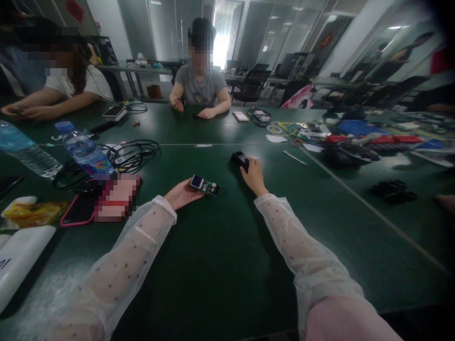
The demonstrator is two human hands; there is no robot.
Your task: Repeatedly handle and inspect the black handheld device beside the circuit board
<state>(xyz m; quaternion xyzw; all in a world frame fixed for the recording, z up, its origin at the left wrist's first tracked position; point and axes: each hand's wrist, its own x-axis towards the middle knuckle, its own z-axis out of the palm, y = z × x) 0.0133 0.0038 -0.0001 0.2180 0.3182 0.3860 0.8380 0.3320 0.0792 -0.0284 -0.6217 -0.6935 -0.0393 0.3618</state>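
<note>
A small green circuit board with a screen (204, 184) rests in my left hand (181, 194), its connector end pointing right. The fingers of that hand lie under and along the board's left part. Farther forward and to the right, my right hand (254, 176) grips a black box-shaped case (240, 159) at its right end, with the case low over or on the green table (227, 265). The board and the case are apart. My right thumb is partly hidden.
Left: water bottles (83, 151), black cables (137, 154), a pink-edged phone (80, 208) and a white box (26, 260). Right: a wrench (295, 158), tangled wires and tools (366, 139), black items (393, 191). Two people (201, 85) sit across the table.
</note>
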